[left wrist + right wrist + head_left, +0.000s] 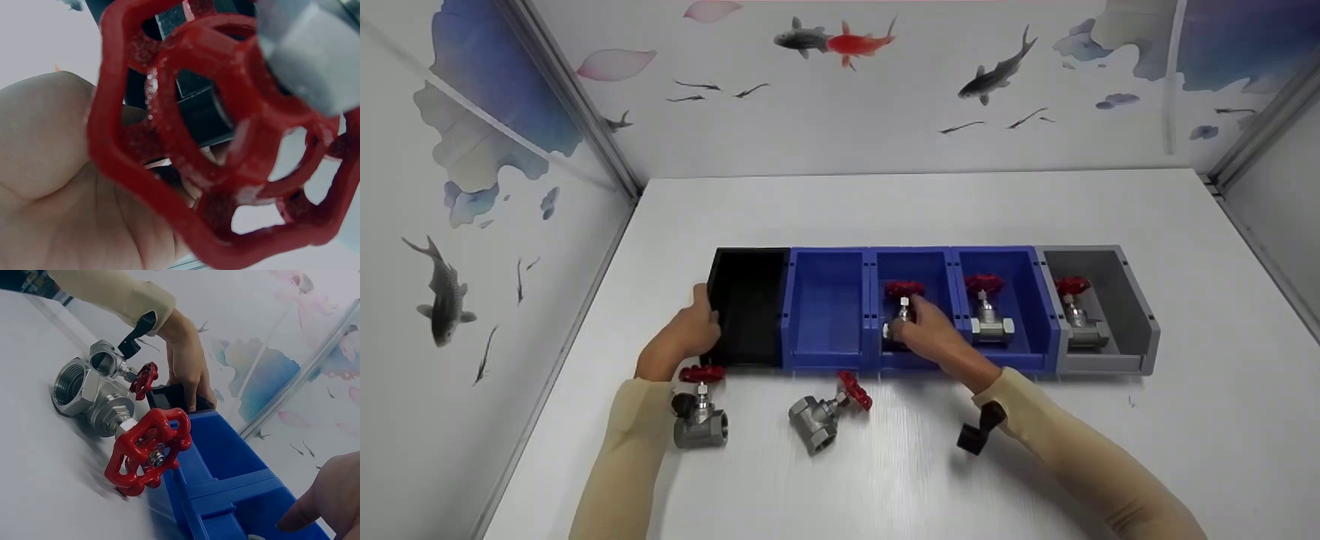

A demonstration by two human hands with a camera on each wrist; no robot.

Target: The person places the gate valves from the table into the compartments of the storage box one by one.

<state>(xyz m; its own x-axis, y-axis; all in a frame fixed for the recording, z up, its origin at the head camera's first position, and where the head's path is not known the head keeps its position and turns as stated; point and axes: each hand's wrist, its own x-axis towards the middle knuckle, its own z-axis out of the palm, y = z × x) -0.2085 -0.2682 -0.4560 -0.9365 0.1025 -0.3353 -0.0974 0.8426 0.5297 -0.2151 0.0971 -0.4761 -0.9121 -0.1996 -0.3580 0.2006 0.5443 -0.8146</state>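
White table (885, 214) carries a joined row: black bin (748, 300), three blue bins (830, 300), grey bin (1126, 304). Near side: left valve (702, 429), red-wheeled; right valve (816, 421) likewise, apart.

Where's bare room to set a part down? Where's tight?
Free: table between bin row and back wall; leftmost blue bin, between black bin and middle blue bin. Crowded: the latter, with right hand and valve; table's front left, with two loose valves.

I watch remotely as a left hand (681, 335) holds the black bin (750, 358) toward the bench's (885, 210) left edge and a right hand (937, 336) grips a red-wheeled valve (904, 289) in the middle blue bin (915, 261). Two loose valves (814, 422) lie nearer the front edge.
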